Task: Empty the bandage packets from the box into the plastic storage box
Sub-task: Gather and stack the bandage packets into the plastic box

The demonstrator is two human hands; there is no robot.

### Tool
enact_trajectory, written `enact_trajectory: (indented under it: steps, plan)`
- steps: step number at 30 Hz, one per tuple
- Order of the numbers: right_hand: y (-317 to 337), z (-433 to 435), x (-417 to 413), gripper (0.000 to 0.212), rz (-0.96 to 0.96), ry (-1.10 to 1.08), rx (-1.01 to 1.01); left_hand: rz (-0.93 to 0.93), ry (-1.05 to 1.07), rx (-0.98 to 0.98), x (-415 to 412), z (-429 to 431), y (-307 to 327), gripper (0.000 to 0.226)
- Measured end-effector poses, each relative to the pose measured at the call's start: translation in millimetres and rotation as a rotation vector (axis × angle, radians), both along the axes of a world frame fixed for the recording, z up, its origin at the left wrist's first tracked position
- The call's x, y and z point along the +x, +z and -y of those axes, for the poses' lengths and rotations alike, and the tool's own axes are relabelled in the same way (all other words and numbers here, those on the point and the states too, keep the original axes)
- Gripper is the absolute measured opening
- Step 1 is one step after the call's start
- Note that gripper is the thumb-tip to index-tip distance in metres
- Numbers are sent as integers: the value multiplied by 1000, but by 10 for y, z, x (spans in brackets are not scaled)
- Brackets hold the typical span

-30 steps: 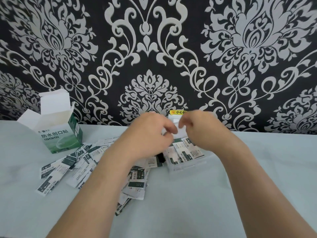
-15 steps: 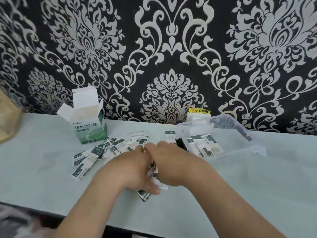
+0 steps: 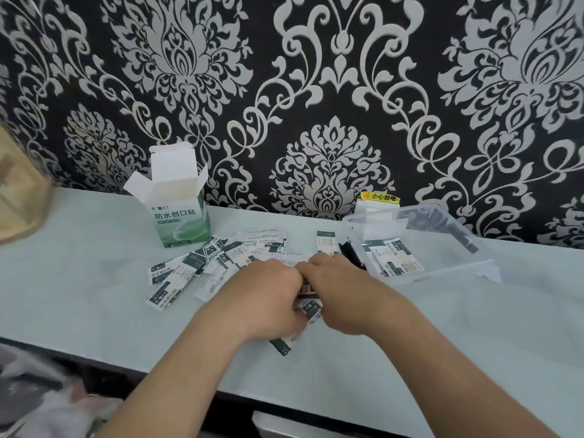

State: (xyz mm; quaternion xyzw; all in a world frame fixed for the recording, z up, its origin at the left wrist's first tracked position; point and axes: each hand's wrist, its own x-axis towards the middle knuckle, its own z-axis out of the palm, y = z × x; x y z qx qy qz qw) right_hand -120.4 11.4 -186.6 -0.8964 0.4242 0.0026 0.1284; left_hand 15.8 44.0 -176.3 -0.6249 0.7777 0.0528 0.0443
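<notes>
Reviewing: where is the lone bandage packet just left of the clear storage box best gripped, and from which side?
Probably its far short edge, pinched from above: the lone packet lies flat on the table, the far end is clear, the right hand crowds its near end, the storage box its right.

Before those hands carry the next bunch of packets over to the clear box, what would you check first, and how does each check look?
1. Plastic storage box open: ok. No lid covers it, and a few stored packets lie inside.
2. Grip on packets: ok. The left hand and right hand both curl over loose packets in the pile.
3. Way to the box: cannot tell. A dark object sits at its near left corner.
4. Pile cleared: not ok. Many loose packets lie scattered on the table toward the carton.
5. Carton emptied: cannot tell. Its flaps are open, but the inside is hidden.
</notes>
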Motion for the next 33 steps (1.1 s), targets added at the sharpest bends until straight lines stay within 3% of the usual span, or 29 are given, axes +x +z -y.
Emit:
enact_trajectory:
  steps: [8, 14, 19, 25, 31, 33]
  plan:
    - [-117, 75, 58, 26, 150, -13, -137, -63, 58, -31, 204, -44, -17, 18]
    - [-82, 59, 75, 18, 437, -150, 11, -403, 212, 38, 485, -4, 25, 49]
    - [1, 10, 93, 24, 599, -259, 85, -707, 306, 158, 820, -30, 20, 51]
    - [-33, 11, 139, 31, 554, -261, -14, -989, 328, 167, 1017, -56, 51, 50]
    - [-85, -45, 227, 17, 363, -119, -57, -1279, 331, 130, 991, -23, 29, 42]
    - [-95, -71, 253, 23, 281, -78, -29, -1359, 342, 167, 913, -15, 44, 41]
